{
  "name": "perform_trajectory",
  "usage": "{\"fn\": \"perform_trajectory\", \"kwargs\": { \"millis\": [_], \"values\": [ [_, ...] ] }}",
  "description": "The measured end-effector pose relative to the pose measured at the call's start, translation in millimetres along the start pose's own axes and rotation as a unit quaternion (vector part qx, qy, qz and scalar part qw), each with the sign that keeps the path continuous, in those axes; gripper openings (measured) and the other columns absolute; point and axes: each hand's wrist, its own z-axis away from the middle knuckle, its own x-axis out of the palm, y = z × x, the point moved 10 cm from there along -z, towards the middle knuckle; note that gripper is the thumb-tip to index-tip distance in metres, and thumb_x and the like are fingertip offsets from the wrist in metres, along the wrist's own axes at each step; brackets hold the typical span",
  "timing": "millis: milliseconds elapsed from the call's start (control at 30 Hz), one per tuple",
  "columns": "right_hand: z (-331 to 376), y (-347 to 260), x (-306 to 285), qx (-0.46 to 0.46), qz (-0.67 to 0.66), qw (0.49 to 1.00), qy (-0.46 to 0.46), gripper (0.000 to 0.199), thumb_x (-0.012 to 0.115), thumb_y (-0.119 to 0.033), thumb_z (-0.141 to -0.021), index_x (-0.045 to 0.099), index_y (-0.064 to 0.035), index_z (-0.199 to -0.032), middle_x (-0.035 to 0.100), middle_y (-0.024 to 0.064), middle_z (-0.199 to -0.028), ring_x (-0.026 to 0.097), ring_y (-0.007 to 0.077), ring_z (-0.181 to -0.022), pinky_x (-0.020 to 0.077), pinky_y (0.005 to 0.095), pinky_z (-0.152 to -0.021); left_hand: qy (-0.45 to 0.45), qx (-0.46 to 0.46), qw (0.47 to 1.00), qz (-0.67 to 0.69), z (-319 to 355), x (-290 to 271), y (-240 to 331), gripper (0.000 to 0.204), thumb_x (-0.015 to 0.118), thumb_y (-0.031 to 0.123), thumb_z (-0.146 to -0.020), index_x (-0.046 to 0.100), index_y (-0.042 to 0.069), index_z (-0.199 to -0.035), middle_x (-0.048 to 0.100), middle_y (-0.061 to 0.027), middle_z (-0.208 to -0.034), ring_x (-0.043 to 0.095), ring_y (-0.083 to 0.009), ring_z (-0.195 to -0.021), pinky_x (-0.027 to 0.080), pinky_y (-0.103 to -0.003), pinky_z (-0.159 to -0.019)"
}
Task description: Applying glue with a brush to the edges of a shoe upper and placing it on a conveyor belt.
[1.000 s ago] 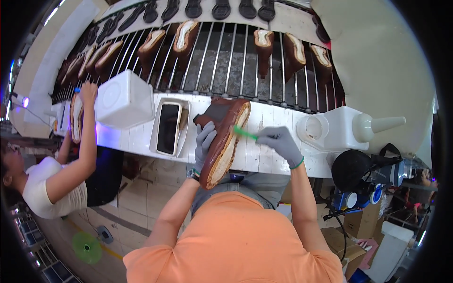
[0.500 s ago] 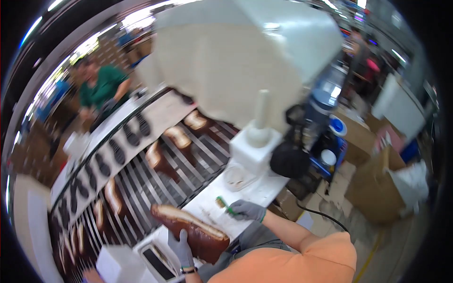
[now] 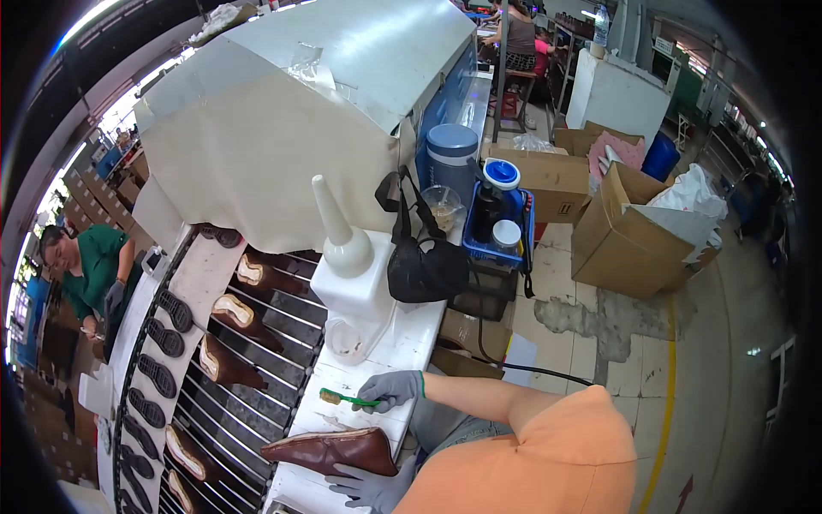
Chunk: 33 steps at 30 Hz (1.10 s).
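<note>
My right hand [image 3: 390, 391], in a grey glove, is closed on a small green brush [image 3: 361, 400] with tan bristles. The brush points left above the white ledge. Below it, a reddish-brown leather shoe upper [image 3: 334, 451] lies along the ledge, toe to the left and heel towards me. Also gloved in grey, my left hand [image 3: 368, 490] is spread against the near side of the shoe upper, fingers stretched out and touching it. To the left, brown shoe uppers [image 3: 224, 364] with pale undersides up rest on the roller conveyor [image 3: 248, 411].
Black soles [image 3: 158, 377] line a pale belt beyond the conveyor. Ahead stand a white box with a cone-shaped nozzle [image 3: 336, 223] and a large draped machine [image 3: 265, 128]. A black bag [image 3: 426, 270], a blue basket [image 3: 505, 244] and cartons [image 3: 591, 248] are right. A co-worker in green [image 3: 98, 265] is at left.
My view has swung to the right. The shoe upper has turned from underside up to lying side-on along the ledge, and my left hand's fingers have spread. The brush stays in my right hand.
</note>
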Motion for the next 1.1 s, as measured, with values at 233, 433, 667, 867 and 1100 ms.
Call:
{"fn": "perform_trajectory", "kwargs": {
  "millis": [233,433,667,867,1100],
  "values": [
    [-4,1,6,0.005,0.002,1.000,0.002,0.042,0.062,-0.026,-0.096,0.059,0.0094,-0.119,0.063,0.0043,-0.082,0.044,0.0039,-0.052,0.0292,0.0186,-0.039,-0.024,-0.018,0.996,0.086,18,-21,7,0.083,0.058,0.036,-0.095,0.010,0.010,-0.157,0.035,-0.0169,-0.151,0.041,-0.0254,-0.135,0.035,-0.041,-0.112],
    [2,-8,3,-0.041,-0.007,0.999,0.002,0.038,0.060,-0.026,-0.098,0.061,0.0067,-0.119,0.063,0.0051,-0.081,0.044,0.0037,-0.051,0.0294,0.0190,-0.039,-0.072,-0.015,0.986,0.153,16,-38,32,0.086,0.063,0.032,-0.092,0.011,0.010,-0.157,0.038,-0.0162,-0.148,0.044,-0.0236,-0.132,0.037,-0.039,-0.111],
    [-10,-7,10,-0.016,0.002,1.000,0.011,0.034,0.062,-0.024,-0.096,0.064,0.0056,-0.113,0.062,0.0059,-0.077,0.043,0.0053,-0.048,0.0282,0.0206,-0.038,-0.198,0.005,0.961,0.195,6,-46,80,0.090,0.069,0.027,-0.089,0.012,0.010,-0.157,0.042,-0.0153,-0.145,0.046,-0.0214,-0.129,0.038,-0.036,-0.110],
    [-3,-1,5,-0.022,-0.045,0.999,0.020,0.031,0.061,-0.022,-0.097,0.065,0.0048,-0.112,0.063,0.0066,-0.077,0.043,0.0050,-0.048,0.0282,0.0195,-0.039,-0.203,-0.030,0.945,0.254,7,-73,85,0.094,0.073,0.023,-0.086,0.013,0.010,-0.157,0.045,-0.0145,-0.142,0.048,-0.0196,-0.127,0.040,-0.033,-0.109],
    [12,-10,12,0.015,0.046,0.998,0.030,0.034,0.057,-0.023,-0.099,0.063,0.0029,-0.120,0.048,-0.0027,-0.073,0.037,0.0020,-0.055,0.0267,0.0196,-0.043,0.029,-0.137,0.856,0.498,26,-134,65,0.030,0.060,0.010,-0.091,0.055,0.011,-0.121,0.056,-0.0026,-0.084,0.049,-0.0112,-0.069,0.043,-0.026,-0.064]
  ]
}}
